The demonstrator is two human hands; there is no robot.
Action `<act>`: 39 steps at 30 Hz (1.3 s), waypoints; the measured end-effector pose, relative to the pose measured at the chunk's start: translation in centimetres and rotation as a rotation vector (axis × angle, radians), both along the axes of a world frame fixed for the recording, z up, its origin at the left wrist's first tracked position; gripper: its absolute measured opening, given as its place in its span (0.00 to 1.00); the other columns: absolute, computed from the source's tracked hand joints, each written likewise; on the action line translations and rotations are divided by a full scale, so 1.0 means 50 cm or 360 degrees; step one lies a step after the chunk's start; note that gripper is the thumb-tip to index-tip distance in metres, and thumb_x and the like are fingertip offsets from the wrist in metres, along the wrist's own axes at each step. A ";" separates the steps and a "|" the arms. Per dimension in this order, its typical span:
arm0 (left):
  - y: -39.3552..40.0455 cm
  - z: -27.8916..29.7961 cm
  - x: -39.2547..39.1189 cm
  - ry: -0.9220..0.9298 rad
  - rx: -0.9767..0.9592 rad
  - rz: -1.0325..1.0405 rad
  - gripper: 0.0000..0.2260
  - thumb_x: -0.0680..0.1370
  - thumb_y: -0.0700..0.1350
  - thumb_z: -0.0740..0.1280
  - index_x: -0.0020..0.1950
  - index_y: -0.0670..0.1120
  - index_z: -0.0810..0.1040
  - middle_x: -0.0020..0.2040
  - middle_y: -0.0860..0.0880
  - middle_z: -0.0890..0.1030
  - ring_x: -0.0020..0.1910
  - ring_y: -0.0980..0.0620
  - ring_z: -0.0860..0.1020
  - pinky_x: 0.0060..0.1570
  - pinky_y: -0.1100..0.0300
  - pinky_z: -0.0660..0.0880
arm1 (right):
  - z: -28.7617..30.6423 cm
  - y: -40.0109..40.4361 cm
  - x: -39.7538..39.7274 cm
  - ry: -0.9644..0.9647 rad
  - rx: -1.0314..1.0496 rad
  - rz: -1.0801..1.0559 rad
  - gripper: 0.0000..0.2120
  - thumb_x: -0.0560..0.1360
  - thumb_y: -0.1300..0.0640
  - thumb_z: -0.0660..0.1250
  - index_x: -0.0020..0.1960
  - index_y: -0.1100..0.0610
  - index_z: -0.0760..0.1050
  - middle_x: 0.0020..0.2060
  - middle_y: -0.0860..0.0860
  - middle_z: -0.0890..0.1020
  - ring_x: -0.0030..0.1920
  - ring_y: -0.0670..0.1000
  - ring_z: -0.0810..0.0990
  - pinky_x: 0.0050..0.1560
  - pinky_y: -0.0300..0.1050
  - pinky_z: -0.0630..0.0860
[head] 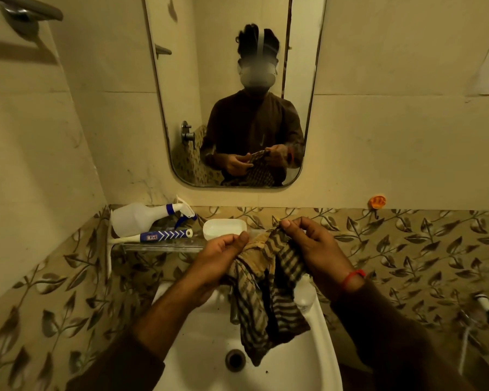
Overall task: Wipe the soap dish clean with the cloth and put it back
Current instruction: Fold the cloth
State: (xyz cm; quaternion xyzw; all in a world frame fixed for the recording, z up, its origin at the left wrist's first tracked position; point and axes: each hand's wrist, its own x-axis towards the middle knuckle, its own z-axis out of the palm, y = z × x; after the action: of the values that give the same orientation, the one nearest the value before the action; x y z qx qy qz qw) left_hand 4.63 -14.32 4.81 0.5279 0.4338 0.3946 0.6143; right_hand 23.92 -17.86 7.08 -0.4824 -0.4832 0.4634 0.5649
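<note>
A striped brown and tan cloth (268,294) hangs over the white sink (198,342), held up between both hands. My left hand (218,261) grips its left upper edge with the thumb pressed on the fabric. My right hand (311,249) pinches the top right edge between thumb and fingers. The white soap dish (223,227) sits on the glass shelf (158,245) just behind my left hand, apart from both hands.
On the shelf left of the dish lie a clear spray bottle (141,217) and a blue and white toothbrush (158,236). A mirror (237,88) hangs above. The tap is partly hidden behind the cloth. An orange hook (378,201) is on the right wall.
</note>
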 end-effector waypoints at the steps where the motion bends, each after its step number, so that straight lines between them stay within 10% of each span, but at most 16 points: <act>1: -0.008 -0.014 0.000 -0.0186 -0.0151 -0.0097 0.20 0.74 0.56 0.68 0.62 0.49 0.80 0.56 0.46 0.86 0.57 0.44 0.84 0.58 0.42 0.79 | 0.002 0.001 -0.002 0.0035 -0.0012 -0.0004 0.11 0.77 0.48 0.66 0.43 0.56 0.76 0.34 0.55 0.79 0.33 0.53 0.77 0.36 0.48 0.72; 6: -0.045 -0.071 0.010 -0.0136 0.0077 -0.0249 0.32 0.68 0.38 0.77 0.68 0.57 0.74 0.62 0.52 0.82 0.63 0.50 0.80 0.58 0.53 0.80 | -0.001 0.008 -0.006 0.0062 -0.0006 0.0000 0.11 0.76 0.49 0.67 0.43 0.57 0.76 0.33 0.53 0.81 0.33 0.51 0.80 0.35 0.47 0.75; 14: -0.005 -0.048 0.002 0.0530 0.0762 0.0250 0.16 0.75 0.41 0.74 0.62 0.52 0.81 0.55 0.56 0.84 0.57 0.55 0.81 0.58 0.48 0.81 | 0.018 -0.015 0.022 -0.0295 0.0299 -0.0013 0.10 0.76 0.52 0.67 0.47 0.59 0.77 0.44 0.55 0.85 0.48 0.57 0.83 0.48 0.51 0.80; 20: -0.029 -0.002 0.024 -0.0076 0.0685 0.0267 0.11 0.82 0.35 0.55 0.49 0.37 0.77 0.45 0.47 0.85 0.46 0.53 0.84 0.45 0.62 0.81 | 0.032 -0.073 0.021 -0.1337 0.0324 0.1080 0.14 0.77 0.45 0.64 0.55 0.52 0.80 0.48 0.47 0.84 0.45 0.47 0.83 0.45 0.40 0.80; 26: -0.039 0.051 0.018 -0.0407 0.0716 0.0001 0.10 0.80 0.38 0.59 0.45 0.39 0.80 0.45 0.42 0.86 0.48 0.46 0.85 0.48 0.58 0.81 | -0.007 -0.056 0.067 -0.1073 0.0470 0.0079 0.15 0.70 0.40 0.69 0.53 0.44 0.76 0.47 0.42 0.80 0.49 0.41 0.79 0.47 0.46 0.80; 33: -0.044 0.091 0.019 -0.0760 0.0231 -0.0259 0.13 0.79 0.36 0.59 0.43 0.44 0.82 0.51 0.40 0.84 0.48 0.41 0.85 0.47 0.49 0.83 | -0.024 -0.059 0.067 -0.0583 0.0094 0.0768 0.27 0.71 0.41 0.69 0.68 0.42 0.69 0.63 0.46 0.78 0.64 0.46 0.76 0.62 0.49 0.76; 35: -0.070 0.114 0.017 -0.0978 -0.0010 -0.0251 0.03 0.71 0.39 0.72 0.43 0.41 0.81 0.49 0.36 0.84 0.41 0.39 0.86 0.38 0.47 0.84 | -0.031 -0.065 0.069 -0.0674 0.0037 0.0849 0.26 0.71 0.43 0.71 0.67 0.44 0.71 0.62 0.49 0.79 0.62 0.48 0.77 0.62 0.49 0.76; 39: -0.142 0.156 0.025 -0.0954 -0.0204 -0.0050 0.24 0.35 0.38 0.85 0.25 0.37 0.80 0.23 0.39 0.80 0.19 0.47 0.80 0.12 0.59 0.70 | -0.061 -0.073 0.044 -0.0500 0.0081 0.0698 0.11 0.76 0.55 0.69 0.57 0.56 0.79 0.53 0.55 0.82 0.56 0.56 0.80 0.58 0.55 0.78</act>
State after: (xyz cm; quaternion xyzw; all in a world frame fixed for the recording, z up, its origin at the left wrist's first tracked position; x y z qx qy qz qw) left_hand 5.87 -21.42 12.61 0.3548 0.2492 0.4951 0.7529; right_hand 26.10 -21.49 4.04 -0.4180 -0.6694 0.4818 0.3809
